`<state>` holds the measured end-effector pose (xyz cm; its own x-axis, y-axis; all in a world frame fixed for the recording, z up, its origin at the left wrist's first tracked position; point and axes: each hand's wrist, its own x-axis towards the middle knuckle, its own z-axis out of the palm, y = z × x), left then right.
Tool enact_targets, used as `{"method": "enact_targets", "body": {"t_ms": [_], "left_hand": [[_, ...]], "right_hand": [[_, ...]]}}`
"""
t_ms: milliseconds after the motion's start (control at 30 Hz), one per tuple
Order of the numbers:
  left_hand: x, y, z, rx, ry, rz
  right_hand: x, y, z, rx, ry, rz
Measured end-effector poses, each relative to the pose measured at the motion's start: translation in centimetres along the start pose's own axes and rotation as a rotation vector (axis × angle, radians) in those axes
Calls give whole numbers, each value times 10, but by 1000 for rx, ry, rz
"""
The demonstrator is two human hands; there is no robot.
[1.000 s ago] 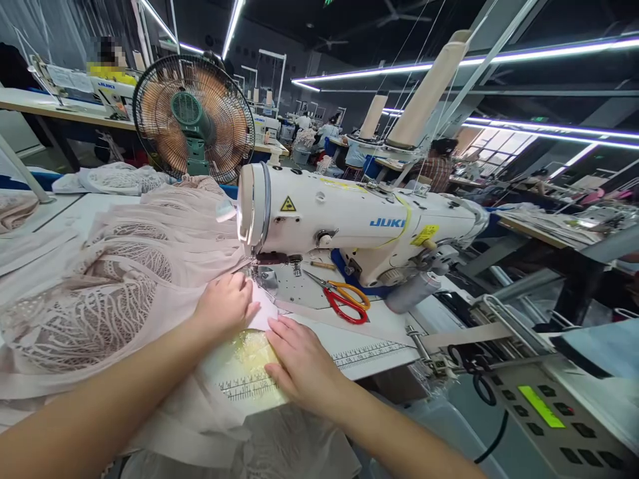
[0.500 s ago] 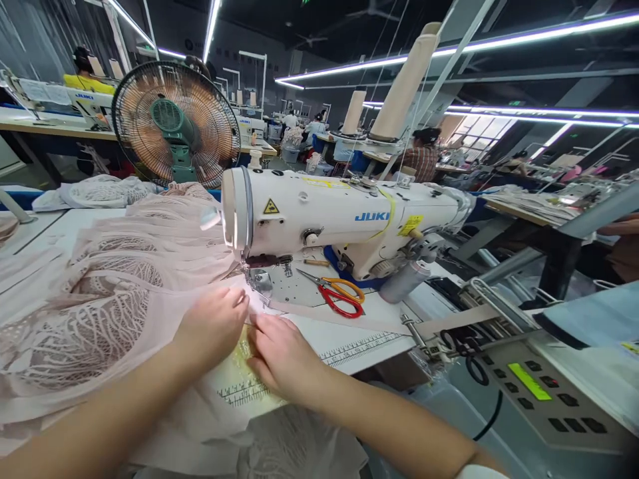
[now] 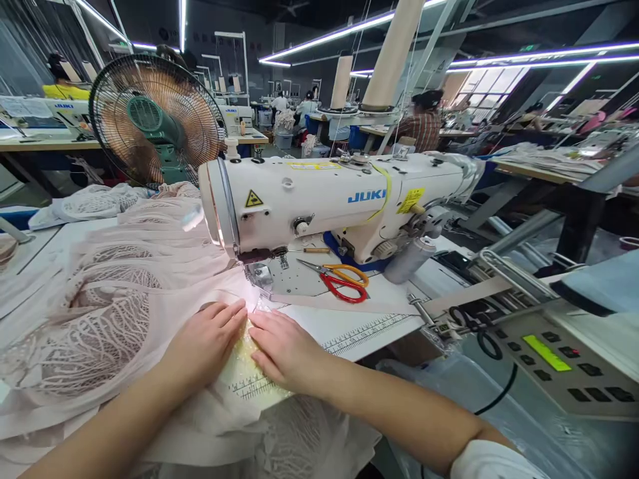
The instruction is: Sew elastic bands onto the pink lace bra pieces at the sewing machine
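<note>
Pale pink fabric (image 3: 187,226) with lace panels lies bunched on the left of the table and runs under the presser foot of a white JUKI sewing machine (image 3: 319,199). My left hand (image 3: 207,339) rests flat on the fabric just in front of the foot, fingers stretched toward the needle area. Facing it, my right hand (image 3: 284,349) touches the fabric edge with outstretched fingertips, its thumb apart below. The fingertips of both hands almost meet. A yellowish taped patch (image 3: 244,359) of the table shows between them. Strong light partly washes out the stitching spot.
Scissors (image 3: 344,279) with red and orange handles lie on the machine bed. A printed ruler (image 3: 369,332) runs along the table edge. A control panel (image 3: 559,366) stands at right, a large fan (image 3: 157,120) behind. Other people sit at machines farther back.
My left hand has gone from a pinch at the fabric edge to lying flat on the cloth. My right hand stays beside the foot. The camera view has shifted slightly.
</note>
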<state>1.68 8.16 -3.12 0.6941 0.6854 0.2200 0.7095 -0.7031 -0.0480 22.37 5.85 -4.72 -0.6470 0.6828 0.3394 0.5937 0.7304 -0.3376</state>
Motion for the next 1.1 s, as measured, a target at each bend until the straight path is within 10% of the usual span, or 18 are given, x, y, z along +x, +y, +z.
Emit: {"method": "enact_targets", "body": {"t_ms": [900,1100], "left_hand": [[27,-77,16,51,-32,-91],[34,-85,18,134,-23,-106]], "right_hand": [[3,3,0,5,73,-38],[4,-40,26,7,271,-168]]}}
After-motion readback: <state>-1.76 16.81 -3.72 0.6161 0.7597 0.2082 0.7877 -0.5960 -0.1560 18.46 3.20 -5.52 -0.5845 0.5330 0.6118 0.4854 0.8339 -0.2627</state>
